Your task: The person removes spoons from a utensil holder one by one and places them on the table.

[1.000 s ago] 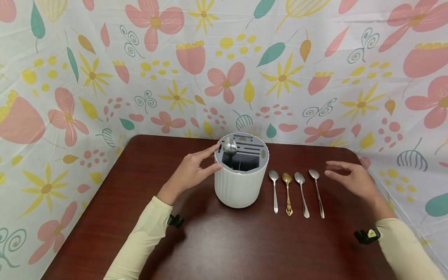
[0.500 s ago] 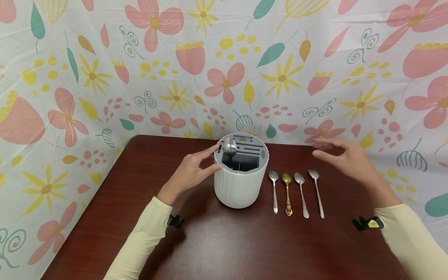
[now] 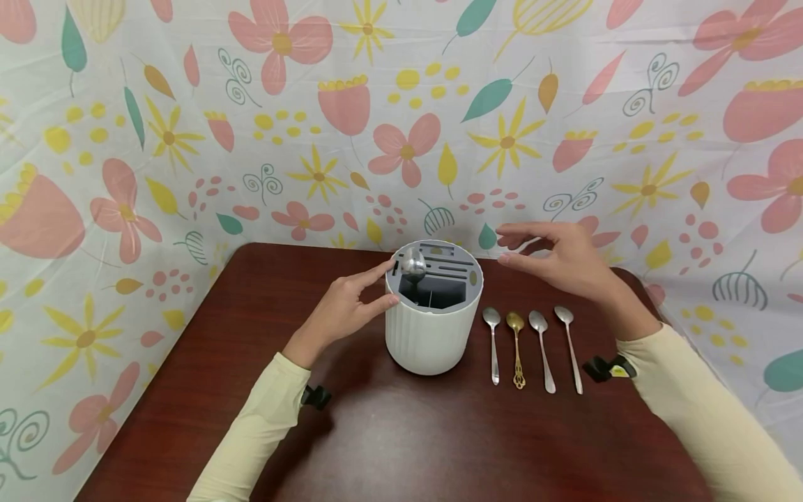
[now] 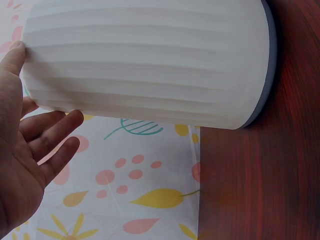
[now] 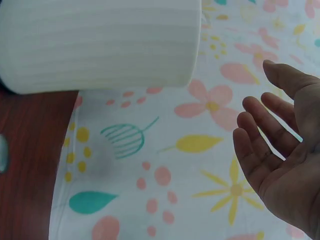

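a dark red-brown wooden table [image 3: 408, 432] stands in a corner hung with a flower-print cloth [image 3: 188, 139]. nearest on it, to the right of middle, four spoons lie side by side, handles toward the person: a silver spoon [image 3: 493, 341], a gold spoon [image 3: 516, 345], a second silver spoon [image 3: 541, 346] and a third silver spoon [image 3: 569, 344], none touching another. just left of them stands a white ribbed holder [image 3: 433, 317] with a grey slotted top, upright, and one round-bowled spoon [image 3: 413, 265] sticks up out of it at the left side. the left hand [image 3: 343, 307] rests against the holder's left wall, thumb on the ribbed side and forefinger at the rim, fingers fairly straight and not wrapped round it; the left wrist view shows the thumb tip touching the wall [image 4: 150, 60]. farther back, the right hand [image 3: 564, 261] hangs in the air above the table behind the spoons and just right of the holder, fingers spread loosely and holding nothing, palm open in the right wrist view [image 5: 285, 150].
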